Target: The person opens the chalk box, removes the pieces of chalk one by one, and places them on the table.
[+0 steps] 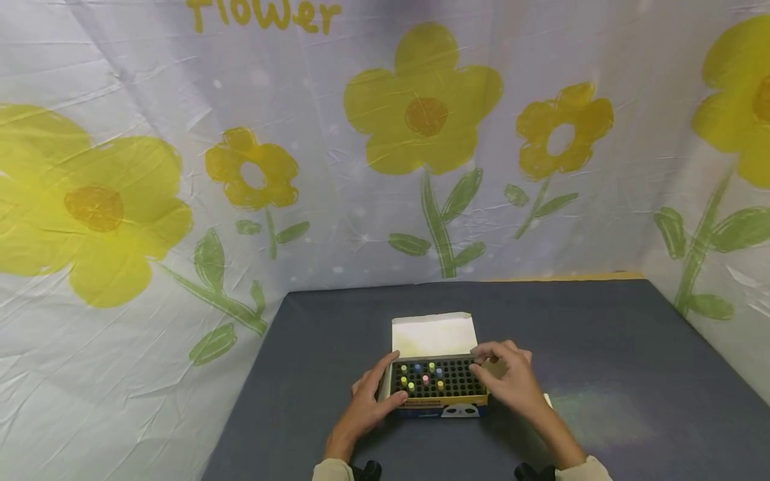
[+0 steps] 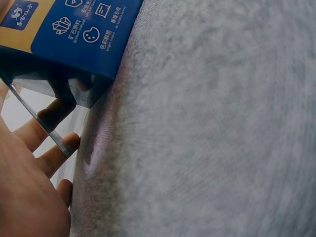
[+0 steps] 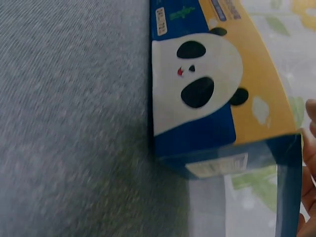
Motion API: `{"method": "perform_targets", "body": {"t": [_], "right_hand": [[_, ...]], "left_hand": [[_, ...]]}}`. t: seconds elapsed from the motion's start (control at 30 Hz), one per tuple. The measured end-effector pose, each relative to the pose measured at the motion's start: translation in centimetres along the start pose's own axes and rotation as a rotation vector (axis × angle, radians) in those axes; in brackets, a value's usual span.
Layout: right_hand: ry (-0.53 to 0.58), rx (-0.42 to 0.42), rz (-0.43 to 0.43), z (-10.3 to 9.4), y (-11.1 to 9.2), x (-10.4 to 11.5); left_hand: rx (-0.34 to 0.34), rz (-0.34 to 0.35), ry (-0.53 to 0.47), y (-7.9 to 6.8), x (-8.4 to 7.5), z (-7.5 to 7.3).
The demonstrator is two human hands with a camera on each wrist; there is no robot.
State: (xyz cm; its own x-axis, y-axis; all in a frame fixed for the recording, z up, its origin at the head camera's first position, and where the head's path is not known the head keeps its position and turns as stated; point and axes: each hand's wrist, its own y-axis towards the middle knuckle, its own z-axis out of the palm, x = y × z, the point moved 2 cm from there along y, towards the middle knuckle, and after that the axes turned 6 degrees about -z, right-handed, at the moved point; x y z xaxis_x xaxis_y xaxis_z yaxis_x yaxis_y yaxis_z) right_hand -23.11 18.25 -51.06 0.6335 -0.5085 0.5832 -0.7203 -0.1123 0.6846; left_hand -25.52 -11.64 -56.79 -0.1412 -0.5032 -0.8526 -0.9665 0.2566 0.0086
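Observation:
A box of chalk (image 1: 442, 402) stands on the dark table in the head view, its white lid (image 1: 434, 335) folded up at the back. Several coloured chalk ends (image 1: 425, 380) show in the left part of its black holed insert (image 1: 460, 383). My left hand (image 1: 363, 407) holds the box's left end, thumb at the front corner and index finger at the back. At the back right corner, my right hand (image 1: 511, 379) has thumb and index finger bent together at the rim. In the right wrist view only a few fingers (image 3: 307, 170) show, beside the box's side flap.
The dark table (image 1: 607, 354) spreads around the box. A small pale thing (image 1: 547, 400) is partly hidden behind my right forearm. A white cloth backdrop (image 1: 337, 234) with yellow flowers hangs behind and at the sides. A clear strip (image 2: 37, 116) crosses my left fingers.

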Motion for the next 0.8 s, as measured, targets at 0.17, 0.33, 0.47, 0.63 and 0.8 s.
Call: {"method": "perform_targets", "body": {"t": [0.17, 0.33, 0.47, 0.63, 0.8], "right_hand": [[-0.032, 0.079, 0.011, 0.9, 0.6, 0.4], [-0.074, 0.146, -0.047, 1.8, 1.2, 0.7], [-0.095, 0.186, -0.075, 2.6, 1.6, 0.9], [-0.129, 0.276, -0.059, 3.4, 1.9, 1.4], [-0.181, 0.355, -0.042, 3.8, 2.2, 1.8]], "left_hand": [[0.006, 0.014, -0.005, 0.1, -0.1, 0.0], [0.008, 0.011, -0.007, 0.1, 0.0, 0.0], [0.011, 0.001, 0.0, 0.1, 0.1, 0.0], [0.014, -0.005, 0.002, 0.1, 0.1, 0.0], [0.012, -0.002, 0.004, 0.1, 0.2, 0.0]]}}
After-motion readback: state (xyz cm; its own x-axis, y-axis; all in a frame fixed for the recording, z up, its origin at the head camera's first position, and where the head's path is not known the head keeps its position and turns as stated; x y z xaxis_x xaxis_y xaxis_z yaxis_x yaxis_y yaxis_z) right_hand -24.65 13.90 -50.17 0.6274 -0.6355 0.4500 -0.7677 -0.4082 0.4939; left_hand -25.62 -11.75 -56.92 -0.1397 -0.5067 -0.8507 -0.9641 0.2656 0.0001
